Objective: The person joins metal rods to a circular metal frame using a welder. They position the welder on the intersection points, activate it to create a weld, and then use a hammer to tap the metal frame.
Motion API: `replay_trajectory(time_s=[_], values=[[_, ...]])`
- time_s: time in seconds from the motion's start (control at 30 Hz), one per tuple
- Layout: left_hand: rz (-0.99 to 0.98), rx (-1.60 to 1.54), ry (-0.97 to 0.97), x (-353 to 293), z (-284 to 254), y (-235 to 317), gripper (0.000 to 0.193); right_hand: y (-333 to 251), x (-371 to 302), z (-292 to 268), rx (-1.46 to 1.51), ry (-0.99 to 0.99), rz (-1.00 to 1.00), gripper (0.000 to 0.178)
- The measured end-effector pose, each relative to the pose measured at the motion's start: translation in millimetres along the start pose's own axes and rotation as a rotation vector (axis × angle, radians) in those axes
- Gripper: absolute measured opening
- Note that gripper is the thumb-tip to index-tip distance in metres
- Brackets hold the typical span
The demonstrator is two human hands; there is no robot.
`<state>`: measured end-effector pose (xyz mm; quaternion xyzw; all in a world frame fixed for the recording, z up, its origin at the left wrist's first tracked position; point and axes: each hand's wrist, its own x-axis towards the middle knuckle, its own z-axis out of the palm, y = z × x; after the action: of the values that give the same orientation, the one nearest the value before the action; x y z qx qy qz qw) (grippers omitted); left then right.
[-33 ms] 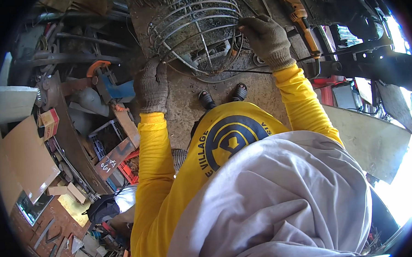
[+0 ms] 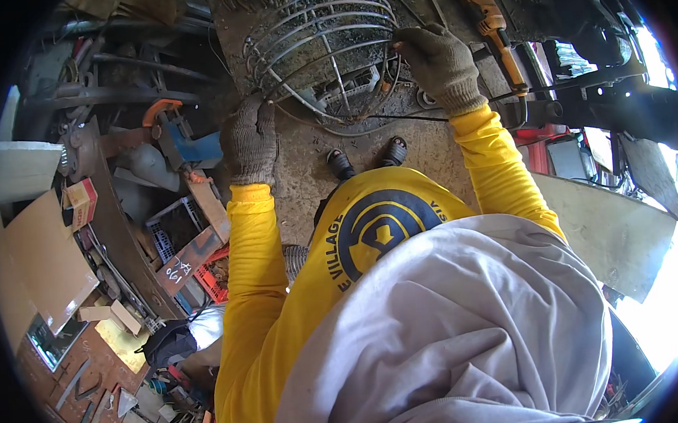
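Note:
A domed frame of bent grey metal rods [image 2: 319, 23] stands before me, its curved bars crossed by a straight rod down the middle. My left hand [image 2: 250, 142], in a dark knit glove, is closed at the frame's left corner; its fingertips are partly hidden. On the right, my gloved right hand [image 2: 440, 65] pinches the frame's right side with thumb and fingers. Beneath the rods lies a dirty, dark work surface [image 2: 286, 32]. A thin dark rod [image 2: 407, 118] runs from the frame's near edge toward my right wrist.
To the right lies a long orange tool [image 2: 493, 27] with a bent metal end. Scrap boards, an orange-and-blue tool [image 2: 192, 138], cardboard [image 2: 46, 262] and a red crate [image 2: 210, 284] crowd the left. A large pale panel [image 2: 604, 226] leans at the right.

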<state>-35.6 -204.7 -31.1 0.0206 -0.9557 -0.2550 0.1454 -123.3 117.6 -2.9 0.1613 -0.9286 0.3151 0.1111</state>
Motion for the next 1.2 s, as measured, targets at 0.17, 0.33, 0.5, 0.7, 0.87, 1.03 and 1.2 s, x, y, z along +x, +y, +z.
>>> replay_trajectory(time_s=[0.17, 0.33, 0.5, 0.7, 0.87, 1.03, 1.2], values=[[0.011, -0.036, 0.014, 2, 5, -4, 0.028, -2, 3, -5, 0.015, 0.044, -0.030, 0.028], [0.059, -0.062, 0.016, 5, 8, -7, 0.030, -12, 9, -17, -0.039, 0.106, -0.108, 0.027], [0.045, -0.010, -0.034, 7, 5, -7, 0.032, -13, 11, -18, -0.052, 0.105, -0.099, 0.027], [0.067, -0.035, -0.027, 6, 6, -10, 0.034, -11, 9, -15, -0.085, 0.070, -0.058, 0.028], [0.087, -0.055, -0.032, 4, 4, -8, 0.034, -9, 5, -11, -0.064, 0.042, -0.009, 0.029], [0.062, -0.038, -0.040, 0, -2, -3, 0.033, 1, 2, -1, -0.041, 0.054, 0.012, 0.029], [0.021, 0.003, -0.040, -4, -4, -2, 0.033, 1, 3, 1, -0.037, 0.002, 0.032, 0.029]])
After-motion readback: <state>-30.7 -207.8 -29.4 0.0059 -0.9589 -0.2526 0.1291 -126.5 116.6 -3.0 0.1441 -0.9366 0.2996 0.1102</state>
